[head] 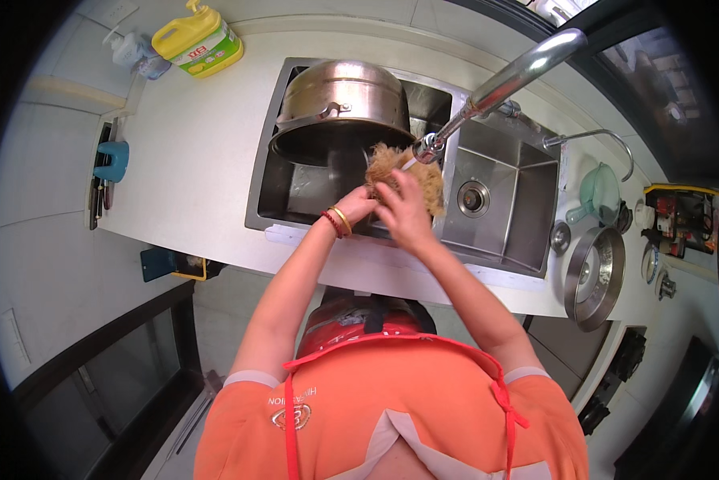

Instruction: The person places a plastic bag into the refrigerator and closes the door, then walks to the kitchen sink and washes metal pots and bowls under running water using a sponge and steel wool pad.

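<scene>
A bundle of tan plant fibre (426, 187), perhaps a loofah, is over the divider side of the left sink basin (275, 191). Water comes down onto it from the chrome faucet spout (429, 147). My left hand (356, 205), with a gold bangle and a red bead bracelet at the wrist, holds its lower left edge; the fingertips are hidden. My right hand (408, 211) is at the front of the bundle, fingers spread and slightly blurred; whether they grip is unclear. Behind my hands a large steel pot (347, 90) lies tipped in the basin, its mouth towards me.
The right basin (524, 207) has a round drain (473, 199). A yellow detergent jug (200, 42) and a pump bottle (134, 53) stand back left. Right of the sink are a green strainer (600, 192), a steel pan (595, 279) and a small curved tap (605, 137). A knife rack (100, 180) is far left.
</scene>
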{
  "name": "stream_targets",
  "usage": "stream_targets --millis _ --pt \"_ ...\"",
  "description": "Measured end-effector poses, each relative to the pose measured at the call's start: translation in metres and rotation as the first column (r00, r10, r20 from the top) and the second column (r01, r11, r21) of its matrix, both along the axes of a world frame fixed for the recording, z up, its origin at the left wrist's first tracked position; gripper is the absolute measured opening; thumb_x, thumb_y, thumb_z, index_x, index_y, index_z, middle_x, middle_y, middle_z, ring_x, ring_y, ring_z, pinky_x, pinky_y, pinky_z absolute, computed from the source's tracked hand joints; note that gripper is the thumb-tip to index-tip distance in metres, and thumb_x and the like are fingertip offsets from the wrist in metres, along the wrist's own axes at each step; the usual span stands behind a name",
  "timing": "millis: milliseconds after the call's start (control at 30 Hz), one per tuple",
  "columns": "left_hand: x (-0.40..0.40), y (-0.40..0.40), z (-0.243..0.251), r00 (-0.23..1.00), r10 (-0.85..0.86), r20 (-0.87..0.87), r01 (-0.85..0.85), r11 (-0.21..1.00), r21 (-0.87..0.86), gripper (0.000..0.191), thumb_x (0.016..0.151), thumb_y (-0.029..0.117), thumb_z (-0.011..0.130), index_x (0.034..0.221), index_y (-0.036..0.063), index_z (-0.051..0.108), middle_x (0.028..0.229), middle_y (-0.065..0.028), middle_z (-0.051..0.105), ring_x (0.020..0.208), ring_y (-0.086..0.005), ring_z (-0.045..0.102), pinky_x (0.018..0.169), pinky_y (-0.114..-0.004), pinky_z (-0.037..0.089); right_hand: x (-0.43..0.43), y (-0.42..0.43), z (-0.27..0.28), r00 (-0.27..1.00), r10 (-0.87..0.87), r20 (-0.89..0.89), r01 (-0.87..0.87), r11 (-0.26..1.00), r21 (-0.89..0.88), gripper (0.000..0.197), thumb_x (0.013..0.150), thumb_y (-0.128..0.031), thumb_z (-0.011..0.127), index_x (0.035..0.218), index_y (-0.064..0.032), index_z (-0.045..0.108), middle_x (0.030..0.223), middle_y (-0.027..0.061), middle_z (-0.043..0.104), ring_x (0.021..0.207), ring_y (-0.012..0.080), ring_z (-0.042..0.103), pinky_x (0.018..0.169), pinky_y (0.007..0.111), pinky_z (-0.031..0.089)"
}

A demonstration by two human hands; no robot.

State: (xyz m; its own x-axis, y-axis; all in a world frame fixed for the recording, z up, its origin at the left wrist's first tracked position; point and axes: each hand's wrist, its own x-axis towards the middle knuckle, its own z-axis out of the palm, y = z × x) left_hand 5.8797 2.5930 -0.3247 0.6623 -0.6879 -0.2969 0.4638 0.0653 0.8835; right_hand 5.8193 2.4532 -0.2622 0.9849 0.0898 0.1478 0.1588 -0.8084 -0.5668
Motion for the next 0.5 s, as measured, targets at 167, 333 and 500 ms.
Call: stream_targets --millis 167,333,500 --pt "0.013 -0.002 -0.006 0.995 -0.086 0.046 0.07 0.961 0.269 0.033 0.078 0.008 0.053 0.11 -0.0012 0.052 0.103 -0.0059 0.057 0.092 -0.0127 0.051 0.081 -0.026 0.042 0.002 -0.001 -0.046 0.972 -0.048 -0.229 0.119 0.945 0.304 0.056 0.076 -0.026 0.059 0.128 -0.0144 0.04 0.133 0.0165 0.03 0.123 0.0359 0.025 0.101 0.042 0.022" --pt "0.004 0.014 -0.002 0.864 -0.41 0.292 0.229 0.836 0.498 0.029 0.076 0.01 0.056 0.104 0.0 0.053 0.092 -0.0094 0.06 0.084 -0.0158 0.053 0.078 -0.03 0.043 -0.002 -0.032 -0.062 0.956 -0.194 -0.221 0.273 0.866 0.42 0.038 0.075 -0.019 0.061 0.11 -0.0076 0.054 0.121 0.0146 0.042 0.109 0.0267 0.041 0.093 0.034 0.033" --pt "-0.007 -0.006 0.017 0.681 -0.663 0.311 0.234 0.599 0.765 0.03 0.077 0.018 0.055 0.101 0.0003 0.05 0.095 -0.022 0.057 0.091 -0.0395 0.052 0.078 -0.042 0.043 0.0 -0.03 -0.052 0.784 -0.279 -0.555 0.617 0.446 0.648 0.035 0.081 -0.015 0.057 0.114 -0.0079 0.048 0.11 0.0055 0.049 0.093 0.0127 0.05 0.074 0.027 0.044"
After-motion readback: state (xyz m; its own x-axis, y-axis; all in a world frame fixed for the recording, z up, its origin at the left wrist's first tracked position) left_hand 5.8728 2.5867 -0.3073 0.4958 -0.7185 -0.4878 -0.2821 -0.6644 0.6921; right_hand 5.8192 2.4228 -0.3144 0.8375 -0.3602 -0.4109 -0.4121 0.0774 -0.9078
